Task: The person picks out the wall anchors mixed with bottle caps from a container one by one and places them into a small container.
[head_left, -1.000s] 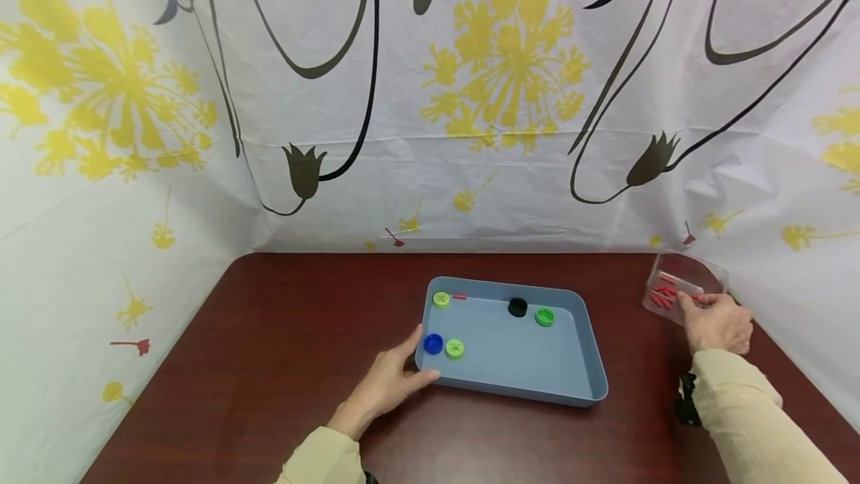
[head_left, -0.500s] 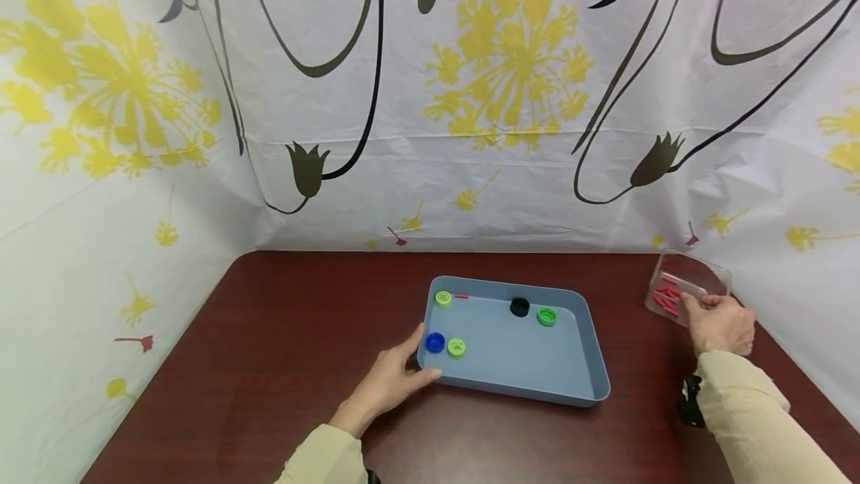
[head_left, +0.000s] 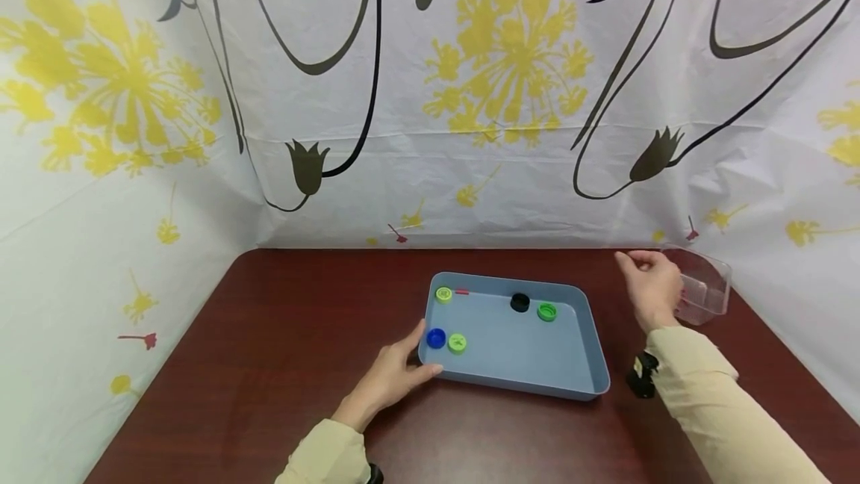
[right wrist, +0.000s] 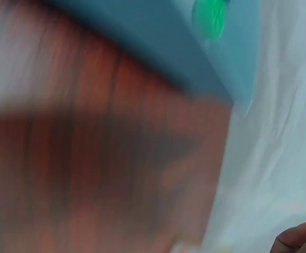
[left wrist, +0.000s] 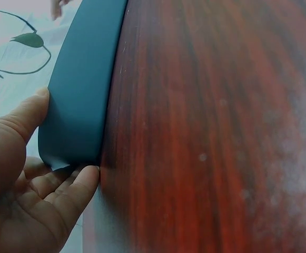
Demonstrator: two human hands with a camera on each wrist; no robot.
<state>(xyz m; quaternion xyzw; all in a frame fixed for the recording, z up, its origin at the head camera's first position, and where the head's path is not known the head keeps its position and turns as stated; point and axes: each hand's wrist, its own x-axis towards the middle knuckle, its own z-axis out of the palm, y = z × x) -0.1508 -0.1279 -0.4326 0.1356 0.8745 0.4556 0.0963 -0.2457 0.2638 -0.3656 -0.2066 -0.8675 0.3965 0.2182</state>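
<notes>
My left hand (head_left: 393, 379) grips the near left corner of a blue-grey tray (head_left: 524, 357), thumb and fingers either side; the left wrist view shows fingertips at the tray's wall (left wrist: 84, 79). My right hand (head_left: 652, 286) is raised between the tray and a clear plastic box (head_left: 714, 278), thumb and fingertips pinched as on a small red stick, which the fingers hide. In the tray lie a yellow-green cap (head_left: 443, 295), a red stick (head_left: 461, 292), a blue cap (head_left: 436, 338), a light green cap (head_left: 457, 343), a black cap (head_left: 520, 302) and a green cap (head_left: 547, 311).
The box stands at the table's far right edge, with red pieces partly showing behind my right hand. A patterned white sheet (head_left: 510, 200) rises behind and beside the dark wooden table (head_left: 302, 334). In the right wrist view, a tray corner (right wrist: 205, 68) is blurred.
My right hand has come up out of the clear box and moved left towards the tray, fingertips pinched. The left hand has stayed at the tray's corner.
</notes>
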